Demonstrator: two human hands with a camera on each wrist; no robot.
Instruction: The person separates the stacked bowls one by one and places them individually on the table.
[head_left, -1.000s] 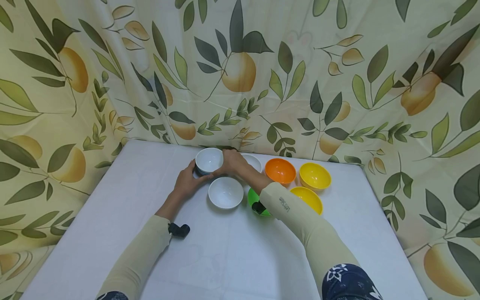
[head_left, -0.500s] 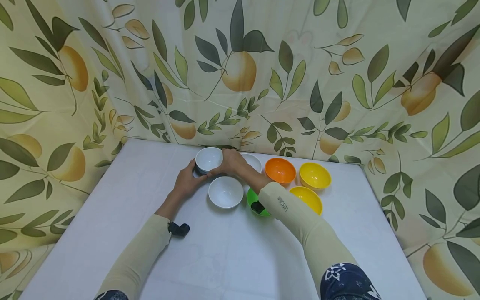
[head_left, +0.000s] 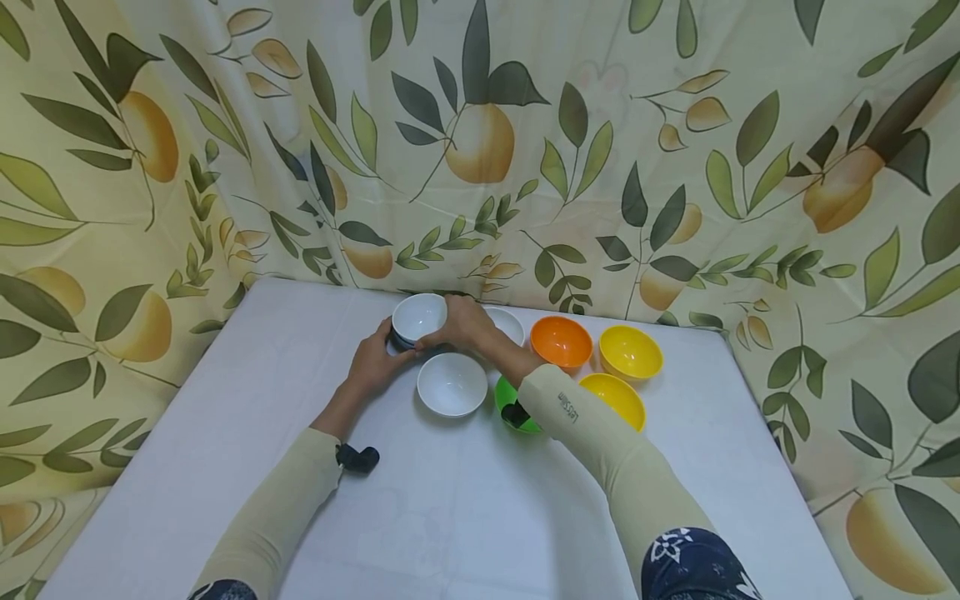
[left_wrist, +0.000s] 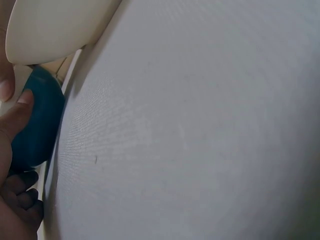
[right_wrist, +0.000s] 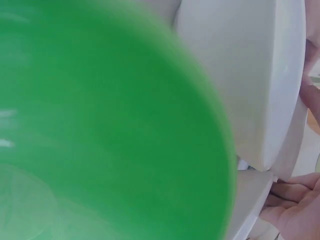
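At the back left of the table, a small white bowl (head_left: 418,317) sits over a teal bowl (left_wrist: 42,120), both facing up. My left hand (head_left: 375,364) grips the teal bowl from the left, thumb across its near side and fingers bent behind. From the right, my right hand (head_left: 461,325) holds the white bowl at its rim, thumb in front, most fingers hidden behind. Just nearer stands another white bowl (head_left: 452,387). A third white bowl (head_left: 507,323) is partly covered by the right hand and wrist.
Under the right forearm stands a green bowl (head_left: 506,402), large in the right wrist view. An orange bowl (head_left: 560,342) and two yellow bowls, one farther back (head_left: 630,352) and one nearer (head_left: 618,400), stand to the right. A fruit-patterned curtain (head_left: 570,183) hangs close behind the white-covered table (head_left: 450,517).
The right thumb has shifted slightly left along the white bowl's near side. Otherwise both hands and the bowls look nearly the same.
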